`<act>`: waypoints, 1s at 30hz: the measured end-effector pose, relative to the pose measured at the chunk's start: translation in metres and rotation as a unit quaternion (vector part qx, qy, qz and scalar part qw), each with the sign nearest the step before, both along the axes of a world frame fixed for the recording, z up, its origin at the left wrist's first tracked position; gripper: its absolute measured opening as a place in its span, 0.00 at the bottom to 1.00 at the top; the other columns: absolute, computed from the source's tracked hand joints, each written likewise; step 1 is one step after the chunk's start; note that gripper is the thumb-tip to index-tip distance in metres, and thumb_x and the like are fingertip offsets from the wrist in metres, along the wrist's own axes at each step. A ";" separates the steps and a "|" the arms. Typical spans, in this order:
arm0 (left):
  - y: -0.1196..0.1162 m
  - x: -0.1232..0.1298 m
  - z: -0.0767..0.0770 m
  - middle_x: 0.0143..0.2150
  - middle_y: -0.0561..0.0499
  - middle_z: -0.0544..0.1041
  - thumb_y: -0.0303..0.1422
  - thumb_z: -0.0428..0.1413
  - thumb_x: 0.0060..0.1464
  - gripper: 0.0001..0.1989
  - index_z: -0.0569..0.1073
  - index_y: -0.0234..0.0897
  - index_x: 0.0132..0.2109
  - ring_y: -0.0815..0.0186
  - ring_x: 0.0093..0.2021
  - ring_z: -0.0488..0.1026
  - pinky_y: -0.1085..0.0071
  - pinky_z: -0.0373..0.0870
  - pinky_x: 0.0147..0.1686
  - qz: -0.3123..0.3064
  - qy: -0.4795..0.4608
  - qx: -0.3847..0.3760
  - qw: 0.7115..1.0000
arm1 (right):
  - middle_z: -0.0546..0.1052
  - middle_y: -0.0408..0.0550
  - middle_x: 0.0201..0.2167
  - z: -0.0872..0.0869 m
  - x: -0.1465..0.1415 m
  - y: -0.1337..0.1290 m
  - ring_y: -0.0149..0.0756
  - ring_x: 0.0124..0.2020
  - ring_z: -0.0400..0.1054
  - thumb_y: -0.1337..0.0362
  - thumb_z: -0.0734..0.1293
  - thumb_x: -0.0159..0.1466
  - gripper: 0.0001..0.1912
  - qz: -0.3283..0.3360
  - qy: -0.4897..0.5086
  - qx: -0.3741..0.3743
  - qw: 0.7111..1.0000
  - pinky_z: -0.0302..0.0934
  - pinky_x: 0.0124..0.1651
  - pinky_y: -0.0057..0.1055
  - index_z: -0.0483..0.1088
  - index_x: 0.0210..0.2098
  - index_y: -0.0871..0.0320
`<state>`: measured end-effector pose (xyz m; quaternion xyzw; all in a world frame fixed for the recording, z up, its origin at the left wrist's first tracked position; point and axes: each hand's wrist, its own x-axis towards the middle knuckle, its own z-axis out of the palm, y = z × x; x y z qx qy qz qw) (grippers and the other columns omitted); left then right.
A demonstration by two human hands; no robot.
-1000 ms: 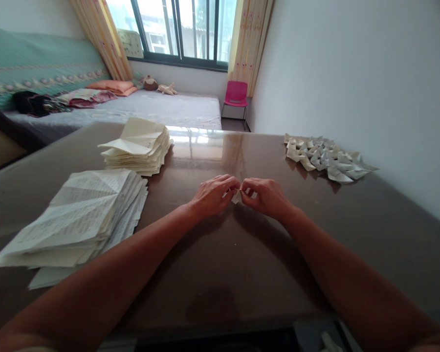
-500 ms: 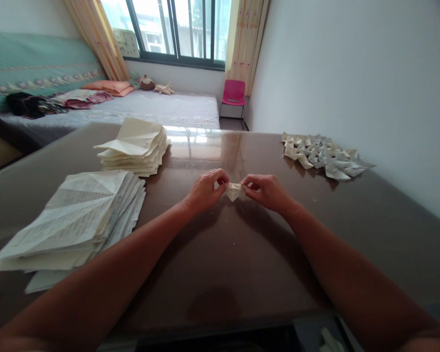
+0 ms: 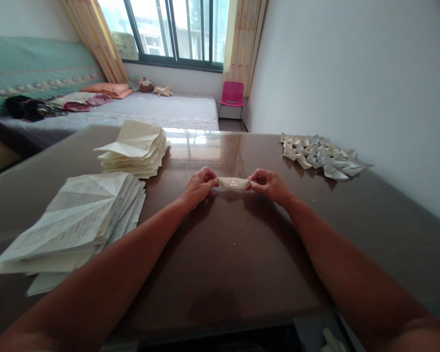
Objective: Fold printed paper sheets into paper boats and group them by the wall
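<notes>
A small folded paper piece is stretched between my two hands, just above the brown table. Its left end is pinched by my left hand, its right end by my right hand. The piece looks long and narrow, with a curved lower edge. To the left lie a near stack of creased printed sheets and a farther stack of creased cream sheets. Several folded paper pieces form a cluster at the right.
Beyond the table are a bed with pillows, clothes and soft toys, and a pink chair. A white wall runs along the right side. An open compartment shows at the table's near edge.
My hands have moved apart, the left one farther to the left. The paper between them now shows as a long curved strip instead of a short piece with a downward point.
</notes>
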<state>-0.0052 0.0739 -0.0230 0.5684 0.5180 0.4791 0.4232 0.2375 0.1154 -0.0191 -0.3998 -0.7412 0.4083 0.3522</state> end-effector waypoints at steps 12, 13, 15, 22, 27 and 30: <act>-0.008 0.015 -0.006 0.30 0.54 0.72 0.32 0.52 0.52 0.04 0.65 0.38 0.35 0.67 0.31 0.73 0.77 0.71 0.20 -0.002 0.121 0.069 0.990 | 0.67 0.52 0.58 0.017 -0.009 -0.022 0.41 0.56 0.63 0.67 0.66 0.54 0.25 0.061 -0.149 0.215 0.963 0.61 0.52 0.40 0.63 0.52 0.53; -0.008 0.015 -0.007 0.30 0.54 0.73 0.33 0.52 0.53 0.04 0.65 0.38 0.35 0.67 0.31 0.73 0.77 0.70 0.20 -0.003 0.135 0.075 0.988 | 0.64 0.52 0.60 0.019 -0.012 -0.026 0.43 0.59 0.59 0.66 0.68 0.54 0.27 0.075 -0.166 0.244 0.953 0.58 0.55 0.43 0.62 0.53 0.52; -0.009 0.015 -0.007 0.30 0.54 0.73 0.33 0.52 0.53 0.04 0.66 0.38 0.36 0.68 0.31 0.72 0.77 0.70 0.20 -0.006 0.160 0.084 0.984 | 0.63 0.52 0.62 0.021 -0.015 -0.030 0.47 0.62 0.54 0.62 0.71 0.52 0.28 0.090 -0.216 0.283 0.930 0.54 0.57 0.48 0.63 0.52 0.51; -0.010 0.017 -0.005 0.29 0.54 0.72 0.33 0.51 0.53 0.04 0.64 0.39 0.35 0.67 0.31 0.74 0.77 0.70 0.21 -0.012 0.152 0.069 0.986 | 0.72 0.50 0.54 0.007 -0.014 -0.020 0.43 0.53 0.65 0.57 0.69 0.59 0.07 0.075 -0.239 0.268 0.930 0.58 0.54 0.44 0.74 0.34 0.53; -0.008 0.014 -0.002 0.28 0.55 0.71 0.33 0.52 0.53 0.05 0.62 0.39 0.35 0.66 0.33 0.75 0.76 0.72 0.22 -0.025 0.078 0.040 0.996 | 0.76 0.50 0.48 -0.001 -0.008 -0.009 0.36 0.40 0.72 0.56 0.69 0.57 0.11 0.040 -0.142 0.131 0.980 0.64 0.44 0.33 0.73 0.27 0.58; -0.006 0.012 -0.002 0.31 0.54 0.73 0.35 0.52 0.53 0.07 0.62 0.39 0.36 0.66 0.34 0.74 0.76 0.72 0.22 -0.041 0.065 0.051 0.996 | 0.78 0.50 0.43 -0.001 -0.005 -0.005 0.32 0.31 0.70 0.54 0.70 0.55 0.14 0.036 -0.116 0.066 0.990 0.63 0.35 0.29 0.72 0.26 0.60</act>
